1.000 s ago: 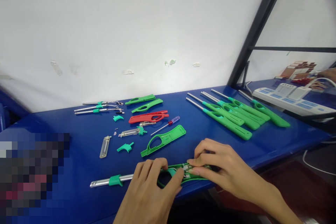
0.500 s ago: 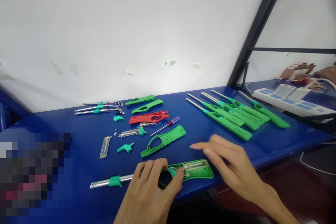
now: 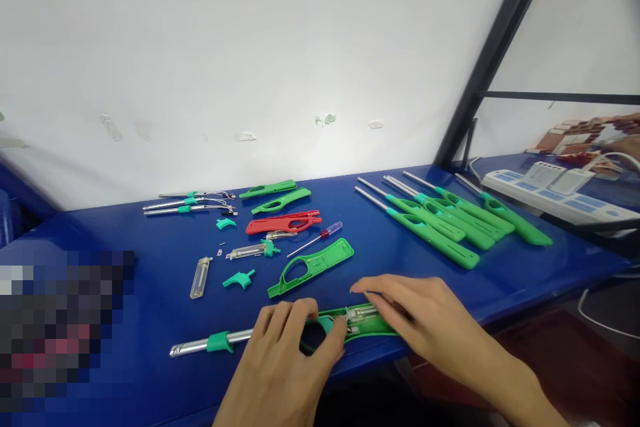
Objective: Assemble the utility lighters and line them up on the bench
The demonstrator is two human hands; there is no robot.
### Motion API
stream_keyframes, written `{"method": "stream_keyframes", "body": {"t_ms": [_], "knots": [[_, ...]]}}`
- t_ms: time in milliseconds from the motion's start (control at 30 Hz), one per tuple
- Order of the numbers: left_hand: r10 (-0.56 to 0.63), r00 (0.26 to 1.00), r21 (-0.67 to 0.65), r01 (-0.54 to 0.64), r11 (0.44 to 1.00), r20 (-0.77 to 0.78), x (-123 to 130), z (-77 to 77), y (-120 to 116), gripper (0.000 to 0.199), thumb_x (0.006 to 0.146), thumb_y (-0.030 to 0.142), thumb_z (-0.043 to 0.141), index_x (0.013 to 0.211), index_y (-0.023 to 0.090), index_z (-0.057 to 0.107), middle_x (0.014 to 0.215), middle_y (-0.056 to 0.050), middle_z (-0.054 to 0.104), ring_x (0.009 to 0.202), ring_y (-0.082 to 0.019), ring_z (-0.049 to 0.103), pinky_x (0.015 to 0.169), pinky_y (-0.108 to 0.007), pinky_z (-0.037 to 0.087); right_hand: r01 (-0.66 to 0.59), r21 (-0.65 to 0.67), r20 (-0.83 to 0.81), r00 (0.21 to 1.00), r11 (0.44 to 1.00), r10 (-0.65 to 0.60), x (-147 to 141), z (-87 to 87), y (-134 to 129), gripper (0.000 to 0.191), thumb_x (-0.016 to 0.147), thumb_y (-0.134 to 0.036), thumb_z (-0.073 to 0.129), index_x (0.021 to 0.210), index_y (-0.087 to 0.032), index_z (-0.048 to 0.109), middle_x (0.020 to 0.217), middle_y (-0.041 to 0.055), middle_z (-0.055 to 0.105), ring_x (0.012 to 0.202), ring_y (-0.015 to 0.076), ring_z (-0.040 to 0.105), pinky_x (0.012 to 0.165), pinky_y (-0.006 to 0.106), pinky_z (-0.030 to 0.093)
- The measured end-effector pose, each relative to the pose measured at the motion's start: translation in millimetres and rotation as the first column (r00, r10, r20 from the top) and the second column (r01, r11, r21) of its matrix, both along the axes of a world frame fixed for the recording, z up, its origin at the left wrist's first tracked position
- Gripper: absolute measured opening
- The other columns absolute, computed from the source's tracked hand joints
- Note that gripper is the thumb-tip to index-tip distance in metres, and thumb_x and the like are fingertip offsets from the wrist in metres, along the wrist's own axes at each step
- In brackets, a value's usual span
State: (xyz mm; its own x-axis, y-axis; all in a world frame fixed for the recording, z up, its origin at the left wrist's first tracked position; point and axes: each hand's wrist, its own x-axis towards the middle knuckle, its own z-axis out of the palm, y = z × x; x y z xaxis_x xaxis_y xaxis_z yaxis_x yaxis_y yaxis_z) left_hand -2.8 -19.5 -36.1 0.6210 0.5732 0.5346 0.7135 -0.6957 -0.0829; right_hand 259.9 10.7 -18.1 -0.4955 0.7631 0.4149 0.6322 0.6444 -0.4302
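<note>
Left hand (image 3: 283,353) is clamped on an open green housing (image 3: 383,327) at the table's (image 3: 150,287) near edge; right hand (image 3: 435,320) is placed over its other end, grip indiscernible. Metal tube (image 3: 193,348) and clear tank (image 3: 361,313) appear seated; one loose half-shell (image 3: 325,263), beyond, is left unfitted, while closed units (image 3: 435,240) are laid at right.

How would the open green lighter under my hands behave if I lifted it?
The metal tube looks rigid, so it probably won't bend. The green shell is open on top, so the clear tank inside might fall out if tilted. With that long tube sticking out left, it could feel awkward to balance.
</note>
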Motion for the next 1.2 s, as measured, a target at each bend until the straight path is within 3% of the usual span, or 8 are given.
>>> {"method": "stream_keyframes", "body": {"t_ms": [300,467,500,567,667,767,1000,1200], "knots": [[0.02,1.0,0.015,-0.02,1.0,0.002,-0.2,-1.1,0.5,0.04,0.102,0.008,0.054,0.137,0.025,0.065,0.116,-0.011,0.063,0.093,-0.026,0.061,0.078,-0.039,0.05,0.026,-0.029,-0.046,0.999,0.999,-0.027,2.2,-3.2,-2.6,0.03,0.115,-0.022,0.045,0.134,-0.034,0.065,0.122,-0.0025,0.081,0.11,0.018,0.078,0.088,0.027,0.056],[0.032,0.999,0.018,-0.032,0.999,0.008,0.0,-2.4,-0.3,0.04,0.103,0.007,0.053,0.136,0.025,0.066,0.114,-0.011,0.064,0.098,-0.027,0.063,0.083,-0.041,0.053,0.109,0.049,-0.248,0.964,0.993,-0.093,8.1,4.4,3.9,0.028,0.115,-0.024,0.044,0.125,-0.033,0.069,0.091,-0.0034,0.076,0.074,0.014,0.07,0.073,0.025,0.055],[0.04,0.999,0.025,-0.04,0.999,0.009,0.3,-2.7,-0.8,0.04,0.103,0.008,0.054,0.137,0.025,0.066,0.115,-0.011,0.064,0.099,-0.027,0.064,0.085,-0.042,0.054,0.104,0.071,-0.236,0.968,0.992,-0.085,7.3,9.1,8.3,0.028,0.115,-0.025,0.045,0.126,-0.034,0.069,0.095,-0.0026,0.075,0.077,0.0144,0.07,0.076,0.026,0.056],[0.056,0.998,0.055,-0.055,0.997,-0.004,1.2,-2.8,-2.6,0.04,0.103,0.01,0.054,0.137,0.027,0.067,0.116,-0.011,0.066,0.1,-0.027,0.066,0.087,-0.042,0.055,0.045,0.064,-0.115,0.993,0.997,-0.038,3.2,19.7,20.1,0.03,0.115,-0.026,0.047,0.136,-0.035,0.066,0.121,0.0015,0.075,0.108,0.0182,0.071,0.097,0.032,0.056],[0.106,0.994,0.125,-0.101,0.987,-0.038,2.8,-2.3,-7.9,0.04,0.104,0.011,0.054,0.138,0.028,0.067,0.117,-0.01,0.07,0.104,-0.027,0.069,0.094,-0.042,0.057,-0.074,-0.017,0.128,0.989,0.997,0.076,-5.9,31.8,39.7,0.044,0.114,-0.03,0.05,0.156,-0.038,0.054,0.162,0.0029,0.055,0.149,0.0239,0.05,0.123,0.045,0.043],[0.155,0.987,0.167,-0.145,0.975,-0.048,3.9,-2.1,-13.3,0.041,0.104,0.011,0.054,0.139,0.028,0.066,0.118,-0.009,0.072,0.108,-0.027,0.071,0.098,-0.043,0.058,-0.098,-0.114,0.235,0.964,0.989,0.123,-12.0,34.1,53.3,0.059,0.111,-0.037,0.057,0.167,-0.038,0.04,0.173,0.0033,0.044,0.16,0.0288,0.037,0.13,0.056,0.033],[0.1,0.994,0.168,-0.09,0.982,-0.054,0.2,-0.9,-9.2,0.048,0.1,0.005,0.047,0.142,0.023,0.063,0.117,-0.012,0.075,0.101,-0.027,0.075,0.089,-0.042,0.062,-0.075,-0.277,0.124,0.986,0.958,0.113,-11.9,32.3,56.3,0.06,0.109,-0.042,0.062,0.165,-0.041,0.043,0.149,0.0017,0.068,0.142,0.0293,0.058,0.119,0.051,0.046],[0.088,0.996,0.122,-0.092,0.988,0.032,-14.1,7.7,-8.6,0.043,0.102,0.005,0.051,0.14,0.021,0.064,0.121,-0.013,0.071,0.105,-0.027,0.073,0.087,-0.041,0.062,-0.096,-0.246,0.16,0.977,0.964,0.139,-12.3,36.6,57.4,0.043,0.108,-0.038,0.064,0.152,-0.037,0.062,0.145,0.0021,0.071,0.134,0.0294,0.064,0.113,0.047,0.05]]}}
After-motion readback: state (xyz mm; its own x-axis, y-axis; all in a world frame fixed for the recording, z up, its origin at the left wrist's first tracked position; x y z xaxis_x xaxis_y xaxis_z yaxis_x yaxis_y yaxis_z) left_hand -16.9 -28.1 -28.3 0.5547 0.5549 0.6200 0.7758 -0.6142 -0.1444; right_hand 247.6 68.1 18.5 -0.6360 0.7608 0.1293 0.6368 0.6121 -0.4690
